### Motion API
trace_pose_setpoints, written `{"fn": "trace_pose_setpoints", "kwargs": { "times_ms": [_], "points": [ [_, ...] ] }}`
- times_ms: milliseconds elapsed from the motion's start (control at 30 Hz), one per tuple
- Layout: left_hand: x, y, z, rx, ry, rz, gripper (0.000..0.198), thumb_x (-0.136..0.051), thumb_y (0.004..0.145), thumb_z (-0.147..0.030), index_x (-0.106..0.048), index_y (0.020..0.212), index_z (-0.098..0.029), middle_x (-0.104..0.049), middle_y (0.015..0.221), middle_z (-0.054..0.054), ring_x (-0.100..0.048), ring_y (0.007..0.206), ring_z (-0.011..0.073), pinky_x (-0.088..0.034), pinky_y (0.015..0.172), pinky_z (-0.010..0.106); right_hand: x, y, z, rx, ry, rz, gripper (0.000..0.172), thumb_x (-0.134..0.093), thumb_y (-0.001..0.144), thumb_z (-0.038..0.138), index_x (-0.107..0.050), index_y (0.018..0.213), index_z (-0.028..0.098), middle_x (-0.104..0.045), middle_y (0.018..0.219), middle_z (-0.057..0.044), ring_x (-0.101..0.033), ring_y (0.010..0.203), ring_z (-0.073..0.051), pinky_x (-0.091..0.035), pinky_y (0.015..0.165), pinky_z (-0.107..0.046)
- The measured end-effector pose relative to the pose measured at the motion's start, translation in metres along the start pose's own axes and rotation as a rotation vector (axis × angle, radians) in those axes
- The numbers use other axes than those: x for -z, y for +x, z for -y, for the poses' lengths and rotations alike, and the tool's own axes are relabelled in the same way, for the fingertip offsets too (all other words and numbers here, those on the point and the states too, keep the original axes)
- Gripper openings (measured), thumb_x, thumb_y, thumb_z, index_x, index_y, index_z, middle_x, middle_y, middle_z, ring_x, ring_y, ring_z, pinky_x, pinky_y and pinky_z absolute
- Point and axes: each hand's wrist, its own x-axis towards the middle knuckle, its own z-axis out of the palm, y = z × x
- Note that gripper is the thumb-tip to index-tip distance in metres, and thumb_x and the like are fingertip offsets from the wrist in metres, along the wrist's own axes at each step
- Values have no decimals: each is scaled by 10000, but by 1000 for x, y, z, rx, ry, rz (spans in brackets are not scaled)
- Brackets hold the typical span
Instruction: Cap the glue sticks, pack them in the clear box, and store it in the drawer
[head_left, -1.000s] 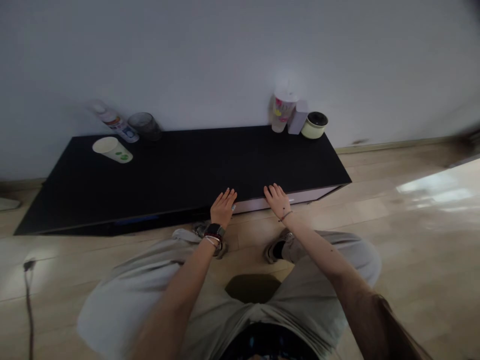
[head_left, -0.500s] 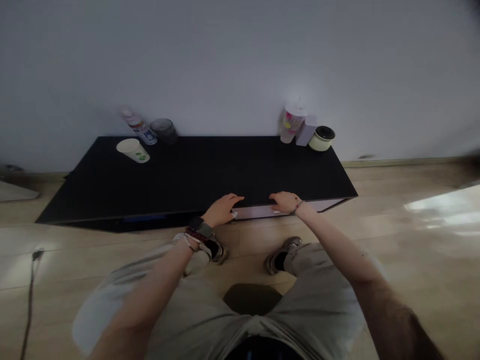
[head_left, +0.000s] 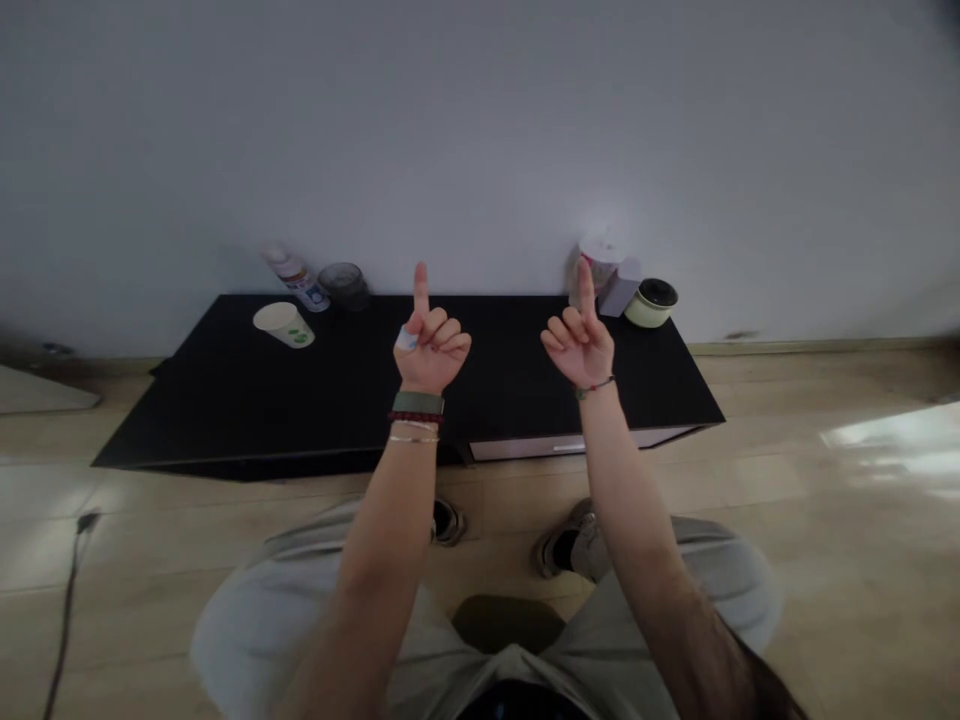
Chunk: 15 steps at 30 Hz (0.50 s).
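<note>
My left hand [head_left: 433, 350] is raised above the black cabinet top [head_left: 480, 380], palm toward me. Its index finger points straight up while the other fingers curl loosely; nothing is in it. A white patch [head_left: 407, 338] shows at the thumb side. My right hand [head_left: 581, 340] is held up the same way, index finger extended and the rest bent, also without an object. Its fingertip overlaps the clear cup with a white lid [head_left: 602, 247] in the picture. Below the hands, the pale drawer front [head_left: 517, 449] with a light handle [head_left: 568, 448] sits in the cabinet.
A paper cup [head_left: 283, 325], a spray can [head_left: 298, 280] and a dark glass [head_left: 345, 286] stand at the left. At the right are a pale box [head_left: 621, 287] and a cream pot with black lid [head_left: 651, 303]. A cable [head_left: 69, 600] lies on the floor.
Both hands have left the cabinet's front edge by the drawer and risen, turning palms toward me with index fingers pointing up. The view has shifted slightly.
</note>
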Motion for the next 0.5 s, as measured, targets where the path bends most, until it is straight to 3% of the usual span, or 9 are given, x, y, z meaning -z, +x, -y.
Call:
{"fn": "trace_pose_setpoints", "kwargs": {
  "times_ms": [133, 233, 367, 500],
  "points": [
    [36, 17, 33, 25, -106, -134, 454, -398, 1016, -233, -455, 1462, -301, -243, 495, -100, -286, 416, 85, -307, 450, 166, 13, 7, -54, -61, 13, -294, 737, -437, 915, 369, -117, 1579, 376, -139, 567, 86, -220, 502, -163, -314, 538, -245],
    [58, 17, 46, 76, -168, -218, 492, -330, 1000, -181, -447, 1470, -273, -249, 488, -99, -288, 420, 89, -302, 455, 166, 21, 0, -82, -140, 91, -358, 782, -422, 865, 282, -120, 1586, 327, -131, 556, 95, -195, 493, -163, -303, 533, -242],
    [68, 10, 47, 50, -185, -251, 517, -320, 980, -174, -450, 1470, -281, -245, 491, -98, -283, 426, 90, -309, 468, 167, 25, -8, -95, -136, 245, -342, 787, -470, 837, 224, -205, 1566, 361, -158, 541, 107, -203, 479, -142, -299, 525, -228],
    [67, 7, 45, 38, -195, -225, 535, -378, 957, -168, -460, 1470, -294, -250, 492, -95, -283, 431, 91, -317, 478, 176, 22, -7, -89, -149, 352, -403, 732, -521, 833, 202, -340, 1510, 415, -186, 534, 105, -214, 483, -132, -294, 520, -228]
  ]
}}
